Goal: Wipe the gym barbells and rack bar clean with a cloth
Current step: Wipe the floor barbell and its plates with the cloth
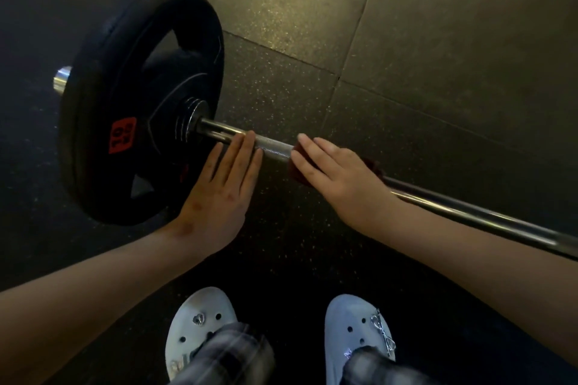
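Observation:
A steel barbell bar [275,151] lies low over the dark rubber floor, running from centre left to the right edge. A black weight plate [125,97] with a red 10 label sits on its left end. My left hand [219,187] is flat with straight fingers, fingertips resting on the bar just right of the plate collar. My right hand [334,175] lies over a dark red cloth [297,172] and presses it onto the bar. The cloth wraps the bar under my palm and is mostly hidden.
Speckled rubber floor tiles [406,40] with seams spread beyond the bar. My two feet in white perforated clogs [200,319] stand close below the bar. The bar's sleeve end [61,80] sticks out left of the plate.

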